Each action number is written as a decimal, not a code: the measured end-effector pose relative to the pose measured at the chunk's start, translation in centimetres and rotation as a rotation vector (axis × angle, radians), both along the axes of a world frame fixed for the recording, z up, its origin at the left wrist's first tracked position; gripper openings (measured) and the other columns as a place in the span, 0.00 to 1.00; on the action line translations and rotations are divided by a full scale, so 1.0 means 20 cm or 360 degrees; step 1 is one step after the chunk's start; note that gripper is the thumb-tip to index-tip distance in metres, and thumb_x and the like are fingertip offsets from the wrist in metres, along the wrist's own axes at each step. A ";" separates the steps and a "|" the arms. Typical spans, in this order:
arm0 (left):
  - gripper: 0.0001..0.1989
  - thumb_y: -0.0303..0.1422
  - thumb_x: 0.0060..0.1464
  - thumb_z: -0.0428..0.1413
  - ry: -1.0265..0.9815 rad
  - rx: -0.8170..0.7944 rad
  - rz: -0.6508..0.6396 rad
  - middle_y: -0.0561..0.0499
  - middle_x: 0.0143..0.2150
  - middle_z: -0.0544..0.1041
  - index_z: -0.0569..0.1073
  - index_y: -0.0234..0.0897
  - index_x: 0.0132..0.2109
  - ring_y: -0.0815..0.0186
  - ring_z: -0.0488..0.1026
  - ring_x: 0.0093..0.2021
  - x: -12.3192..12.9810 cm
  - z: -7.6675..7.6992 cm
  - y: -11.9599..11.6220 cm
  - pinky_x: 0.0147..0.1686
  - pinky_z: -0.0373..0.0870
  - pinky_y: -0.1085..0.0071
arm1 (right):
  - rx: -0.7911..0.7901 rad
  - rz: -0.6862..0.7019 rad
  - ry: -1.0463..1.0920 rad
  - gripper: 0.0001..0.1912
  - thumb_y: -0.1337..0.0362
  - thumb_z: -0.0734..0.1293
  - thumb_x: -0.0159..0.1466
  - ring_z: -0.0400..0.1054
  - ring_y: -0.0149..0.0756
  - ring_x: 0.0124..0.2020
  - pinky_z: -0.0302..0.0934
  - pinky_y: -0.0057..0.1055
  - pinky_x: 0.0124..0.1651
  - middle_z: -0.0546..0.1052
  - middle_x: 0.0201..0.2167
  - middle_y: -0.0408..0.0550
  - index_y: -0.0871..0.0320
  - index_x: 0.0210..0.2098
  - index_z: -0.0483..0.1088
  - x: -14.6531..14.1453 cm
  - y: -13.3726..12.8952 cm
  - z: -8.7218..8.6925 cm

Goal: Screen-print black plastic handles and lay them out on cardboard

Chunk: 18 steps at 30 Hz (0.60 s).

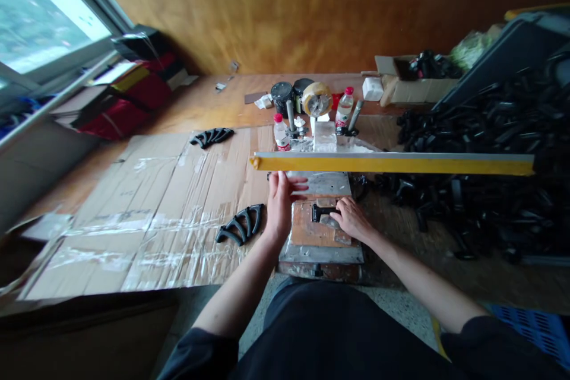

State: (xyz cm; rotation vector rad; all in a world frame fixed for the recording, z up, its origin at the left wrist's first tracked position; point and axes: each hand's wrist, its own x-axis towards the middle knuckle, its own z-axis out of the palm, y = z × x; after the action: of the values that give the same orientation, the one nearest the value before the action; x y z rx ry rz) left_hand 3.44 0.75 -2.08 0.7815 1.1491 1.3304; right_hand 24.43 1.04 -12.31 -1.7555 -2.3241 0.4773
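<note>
In the head view my right hand [354,219] pinches the right end of a small black part [320,212], which lies flat on the wooden block [305,231] of a bench fixture. My left hand [280,202] is raised at the fixture's left edge, fingers stretched out and apart, holding nothing. Just above its fingertips runs a long yellow and grey bar [392,163]; whether they touch it I cannot tell. Beneath the bar shows a grey metal plate [325,184]. To the left of my left hand, a row of curved black parts [243,225] rests on flattened cardboard [151,202].
A second row of black parts [212,137] lies farther back on the cardboard. A large heap of black parts [472,130] covers the right side. Behind the bar stand two red-capped bottles [281,133], a tape roll [317,99] and dark tubs [282,92].
</note>
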 end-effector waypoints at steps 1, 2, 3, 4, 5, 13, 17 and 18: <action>0.26 0.53 0.58 0.51 -0.0029 -0.0217 -0.0141 0.43 0.41 0.79 0.70 0.35 0.51 0.65 0.77 0.35 0.03 -0.07 -0.07 0.28 0.72 0.73 | -0.0032 -0.0042 -0.0055 0.07 0.62 0.67 0.64 0.69 0.42 0.43 0.60 0.32 0.44 0.77 0.38 0.55 0.61 0.36 0.70 -0.06 -0.04 0.00; 0.27 0.53 0.56 0.53 -0.0068 -0.0453 -0.0339 0.40 0.42 0.79 0.71 0.34 0.49 0.63 0.77 0.36 0.07 -0.14 -0.15 0.28 0.72 0.72 | -0.0064 -0.0091 -0.0071 0.06 0.63 0.65 0.66 0.69 0.42 0.42 0.60 0.32 0.43 0.76 0.37 0.55 0.61 0.38 0.69 -0.11 -0.08 0.01; 0.27 0.54 0.55 0.54 -0.0125 -0.0655 -0.0491 0.39 0.44 0.79 0.71 0.34 0.49 0.61 0.78 0.38 0.10 -0.20 -0.22 0.29 0.73 0.71 | -0.0078 -0.0114 -0.0048 0.06 0.64 0.63 0.67 0.69 0.42 0.40 0.60 0.33 0.42 0.76 0.35 0.55 0.61 0.38 0.68 -0.15 -0.11 0.04; 0.27 0.54 0.55 0.54 -0.0203 -0.0770 -0.0559 0.39 0.46 0.79 0.71 0.35 0.49 0.60 0.78 0.41 0.12 -0.26 -0.29 0.31 0.74 0.69 | -0.0061 -0.0080 0.0007 0.06 0.64 0.62 0.68 0.69 0.42 0.40 0.60 0.33 0.42 0.76 0.35 0.54 0.61 0.39 0.68 -0.19 -0.15 0.07; 0.26 0.54 0.55 0.54 -0.0286 -0.0832 -0.0552 0.39 0.47 0.79 0.72 0.35 0.47 0.59 0.78 0.43 0.14 -0.31 -0.34 0.33 0.75 0.68 | -0.0017 0.0010 0.0085 0.06 0.64 0.61 0.68 0.68 0.41 0.40 0.60 0.33 0.43 0.76 0.35 0.54 0.60 0.38 0.68 -0.22 -0.17 0.09; 0.22 0.50 0.60 0.48 0.0176 -0.0763 0.0252 0.40 0.49 0.78 0.71 0.33 0.43 0.64 0.80 0.36 -0.39 -0.54 -0.40 0.27 0.73 0.74 | -0.0030 -0.0537 0.0276 0.10 0.67 0.59 0.66 0.70 0.35 0.33 0.58 0.29 0.37 0.77 0.33 0.48 0.56 0.35 0.72 0.18 0.12 -0.01; 0.27 0.44 0.65 0.32 0.0923 -0.1082 0.0465 0.39 0.37 0.80 0.71 0.33 0.44 0.63 0.79 0.29 -0.79 -0.73 -0.47 0.26 0.74 0.69 | -0.0375 -0.1010 0.0218 0.08 0.61 0.63 0.63 0.68 0.35 0.25 0.59 0.29 0.32 0.75 0.27 0.47 0.57 0.40 0.70 0.43 0.32 -0.23; 0.28 0.44 0.65 0.31 0.1034 -0.1129 0.0423 0.39 0.33 0.80 0.72 0.33 0.44 0.61 0.79 0.28 -0.84 -0.77 -0.48 0.25 0.74 0.66 | -0.0393 -0.1083 0.0284 0.11 0.60 0.65 0.62 0.67 0.35 0.24 0.60 0.30 0.31 0.75 0.27 0.47 0.57 0.42 0.69 0.44 0.33 -0.27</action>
State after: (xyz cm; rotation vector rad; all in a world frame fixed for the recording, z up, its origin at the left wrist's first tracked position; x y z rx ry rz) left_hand -13.45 -8.86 -17.50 0.5393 2.1440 0.7638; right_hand 33.27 7.71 -17.71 -2.3398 -1.4617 0.7646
